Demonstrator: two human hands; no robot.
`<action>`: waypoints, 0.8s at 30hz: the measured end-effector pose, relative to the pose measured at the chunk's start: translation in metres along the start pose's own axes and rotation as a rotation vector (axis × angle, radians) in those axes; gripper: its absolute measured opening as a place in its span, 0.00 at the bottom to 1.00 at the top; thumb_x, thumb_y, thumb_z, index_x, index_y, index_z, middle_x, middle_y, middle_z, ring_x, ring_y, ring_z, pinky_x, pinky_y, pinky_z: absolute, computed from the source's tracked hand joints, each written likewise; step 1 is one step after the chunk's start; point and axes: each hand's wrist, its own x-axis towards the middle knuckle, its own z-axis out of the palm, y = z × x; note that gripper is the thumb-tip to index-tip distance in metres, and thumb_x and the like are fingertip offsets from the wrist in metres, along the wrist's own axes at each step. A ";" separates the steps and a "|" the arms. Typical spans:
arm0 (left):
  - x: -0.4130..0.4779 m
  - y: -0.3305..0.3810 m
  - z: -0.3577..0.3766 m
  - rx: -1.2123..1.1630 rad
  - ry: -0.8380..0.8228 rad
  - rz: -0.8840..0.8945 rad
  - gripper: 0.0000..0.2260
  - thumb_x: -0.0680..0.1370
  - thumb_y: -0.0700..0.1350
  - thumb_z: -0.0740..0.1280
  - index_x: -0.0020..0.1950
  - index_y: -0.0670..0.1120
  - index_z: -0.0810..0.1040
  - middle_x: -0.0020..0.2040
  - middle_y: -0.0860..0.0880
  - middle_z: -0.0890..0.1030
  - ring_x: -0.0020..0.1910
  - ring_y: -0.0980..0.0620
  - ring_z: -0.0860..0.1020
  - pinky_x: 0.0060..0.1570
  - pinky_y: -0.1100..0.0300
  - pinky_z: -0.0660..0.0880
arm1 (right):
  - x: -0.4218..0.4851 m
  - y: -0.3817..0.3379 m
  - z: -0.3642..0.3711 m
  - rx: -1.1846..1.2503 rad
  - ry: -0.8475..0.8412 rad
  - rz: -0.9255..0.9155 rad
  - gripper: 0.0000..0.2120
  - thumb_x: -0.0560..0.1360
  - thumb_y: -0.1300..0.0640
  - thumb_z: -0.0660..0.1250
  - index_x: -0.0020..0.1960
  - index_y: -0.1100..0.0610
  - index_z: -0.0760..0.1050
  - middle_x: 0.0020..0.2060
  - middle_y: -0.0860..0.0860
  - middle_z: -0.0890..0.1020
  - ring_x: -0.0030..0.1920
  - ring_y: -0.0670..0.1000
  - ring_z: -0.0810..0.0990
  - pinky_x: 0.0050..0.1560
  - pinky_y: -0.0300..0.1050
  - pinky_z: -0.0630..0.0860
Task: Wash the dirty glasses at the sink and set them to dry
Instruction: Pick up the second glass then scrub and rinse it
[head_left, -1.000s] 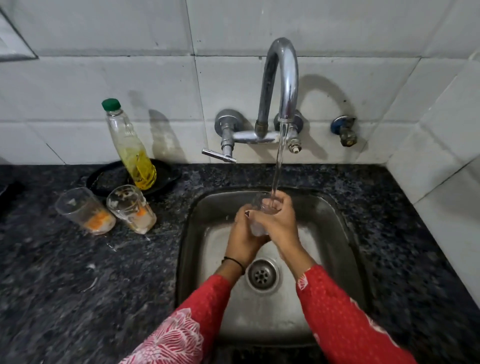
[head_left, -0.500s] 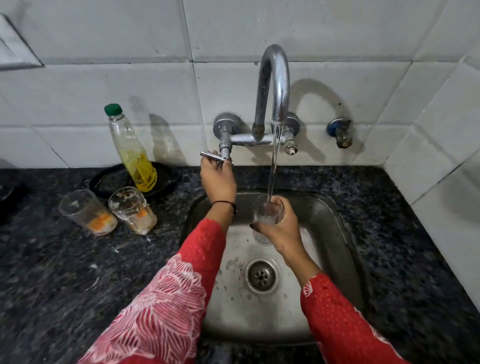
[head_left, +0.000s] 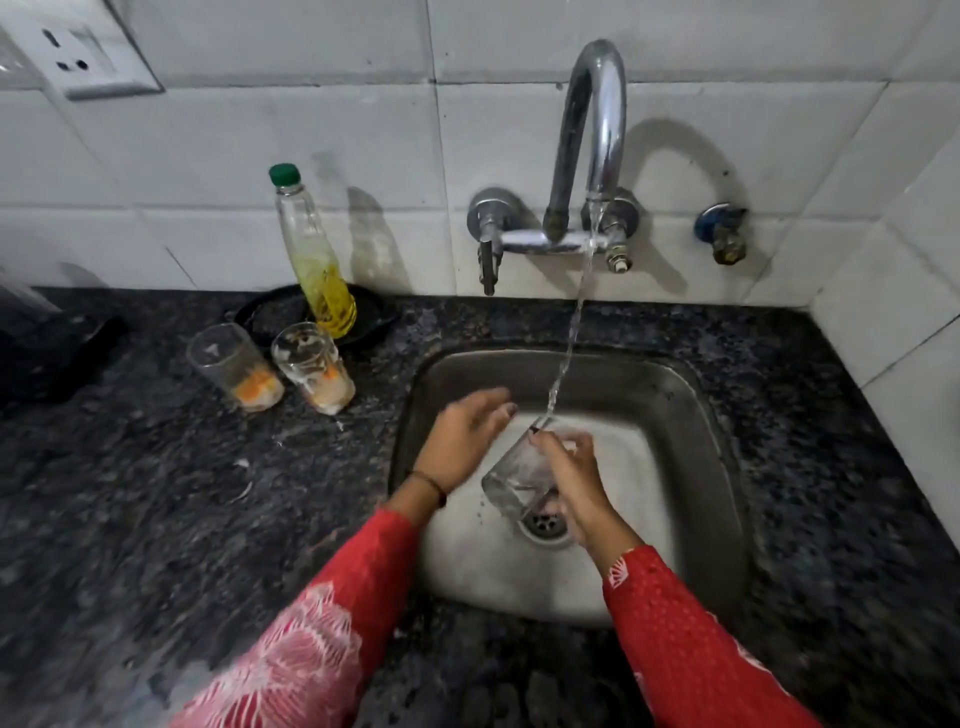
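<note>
My right hand (head_left: 574, 480) grips a clear glass (head_left: 514, 483) over the steel sink (head_left: 696, 415), tipped with its base toward me and its mouth toward the water stream. My left hand (head_left: 465, 436) hovers just left of the glass with fingers spread, holding nothing. A thin stream falls from the chrome tap (head_left: 597, 130) onto the glass rim. Two dirty glasses (head_left: 236, 366) (head_left: 314, 366) with orange and white residue stand on the black counter left of the sink.
A green-capped bottle of yellow liquid (head_left: 311, 254) stands in a black dish (head_left: 270, 317) behind the dirty glasses. The tap lever (head_left: 487, 265) points down. The drain (head_left: 543, 522) lies under the glass. A wall socket (head_left: 83, 52) is top left; a blue valve (head_left: 722, 234) right of the tap.
My left hand left the tap lever and came down beside the glass. My right hand lowered and tipped the glass from upright. The stream looks thinner.
</note>
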 end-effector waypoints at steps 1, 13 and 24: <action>-0.019 -0.009 0.007 -0.024 -0.044 -0.012 0.11 0.78 0.41 0.65 0.59 0.40 0.79 0.57 0.45 0.81 0.48 0.68 0.77 0.48 0.79 0.69 | -0.003 0.006 0.004 0.072 -0.009 0.105 0.18 0.73 0.51 0.68 0.58 0.56 0.67 0.48 0.58 0.79 0.40 0.55 0.81 0.32 0.51 0.79; -0.099 -0.032 -0.010 0.025 0.121 -0.062 0.29 0.69 0.41 0.76 0.67 0.53 0.70 0.62 0.51 0.74 0.58 0.56 0.74 0.54 0.78 0.66 | -0.026 0.039 0.036 0.182 -0.278 0.423 0.21 0.78 0.40 0.58 0.48 0.58 0.74 0.27 0.53 0.81 0.23 0.49 0.80 0.22 0.39 0.76; -0.095 0.000 -0.083 -0.134 0.125 0.052 0.32 0.67 0.42 0.78 0.67 0.55 0.70 0.61 0.58 0.77 0.59 0.65 0.75 0.59 0.68 0.73 | -0.045 -0.007 0.053 -0.778 -0.264 -0.517 0.35 0.67 0.69 0.70 0.68 0.49 0.65 0.64 0.49 0.71 0.63 0.50 0.71 0.59 0.42 0.72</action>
